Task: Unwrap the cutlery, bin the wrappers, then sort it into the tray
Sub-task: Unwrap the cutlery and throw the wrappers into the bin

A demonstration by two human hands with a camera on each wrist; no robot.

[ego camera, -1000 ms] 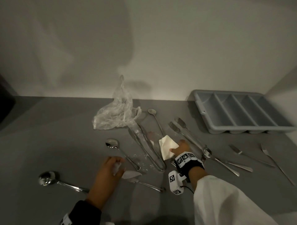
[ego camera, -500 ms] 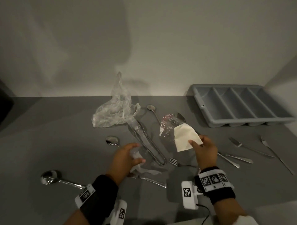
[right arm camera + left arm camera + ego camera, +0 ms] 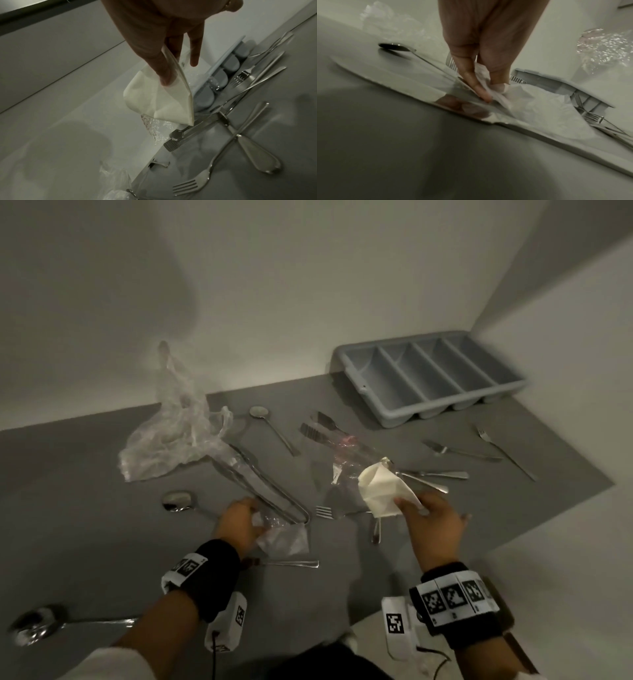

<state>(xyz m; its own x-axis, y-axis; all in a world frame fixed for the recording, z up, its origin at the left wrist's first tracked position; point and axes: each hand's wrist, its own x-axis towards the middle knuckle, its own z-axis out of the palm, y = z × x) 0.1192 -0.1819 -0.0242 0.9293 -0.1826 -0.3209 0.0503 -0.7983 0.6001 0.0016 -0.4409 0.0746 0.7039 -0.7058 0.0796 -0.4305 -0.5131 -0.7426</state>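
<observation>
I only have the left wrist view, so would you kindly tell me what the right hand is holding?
Observer: The right hand pinches a folded white napkin between thumb and fingers, raised above the table.
Operator: Thank you. Has any cutlery reached the tray yet?
Observer: No. The head view shows no cutlery in any of the four compartments of the grey tray.
Operator: Is there anything behind my wrist?
Observer: Yes, a large spoon lies at the near left of the table, behind the left hand, which pinches a crumpled wrapper.
</observation>
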